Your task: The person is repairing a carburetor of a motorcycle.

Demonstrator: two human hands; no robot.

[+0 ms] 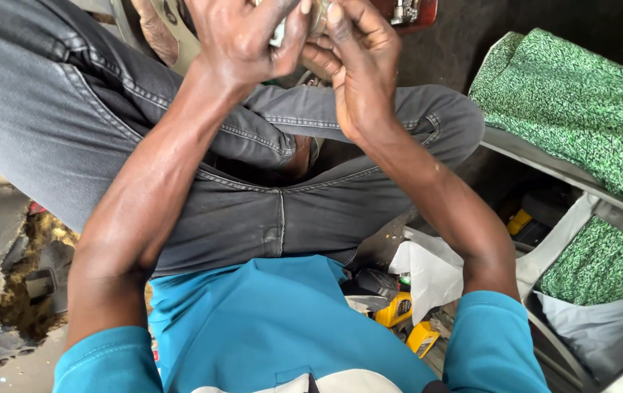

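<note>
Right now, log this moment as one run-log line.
left hand: gripping small metal part | right hand: closed on same part | posture: seated, hands above grey jeans | nearby: green fabric, yellow tool

Two bare hands are in view, a left hand (242, 36) and a right hand (359, 62), closed together on one small pale metal part (316, 16) that is mostly hidden. Two patches of green speckled woven fabric (581, 102) show at the right. Two small yellow plastic objects (397, 311) lie below, beside one crumpled white plastic sheet (431, 273).
</note>
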